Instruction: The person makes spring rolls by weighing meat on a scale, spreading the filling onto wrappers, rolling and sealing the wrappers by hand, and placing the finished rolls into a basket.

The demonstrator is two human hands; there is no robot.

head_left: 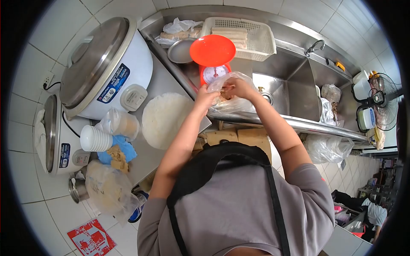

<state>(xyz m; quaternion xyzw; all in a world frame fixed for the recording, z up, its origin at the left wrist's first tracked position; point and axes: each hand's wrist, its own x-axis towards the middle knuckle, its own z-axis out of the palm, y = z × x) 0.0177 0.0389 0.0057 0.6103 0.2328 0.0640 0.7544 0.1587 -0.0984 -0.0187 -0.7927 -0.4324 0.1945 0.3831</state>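
Observation:
A clear plastic bag (232,106) with brownish food in it sits at the front edge of the sink counter. My left hand (206,97) is closed on the bag's left rim. My right hand (240,88) reaches into the bag's mouth with its fingers curled; what they hold is hidden. Just beyond the bag stands a red dial scale (215,73) with a round red pan (212,50). To the left, a stack of thin, round, pale sheets (166,120) lies on the metal table.
A white basket (261,40) with pale rolls (229,36) and a round metal dish (181,51) stand behind the scale. The sink basin (284,91) is on the right. Large rice cookers (106,72), white cups (96,138) and a blue cloth (124,149) stand left. A person (376,213) is far right.

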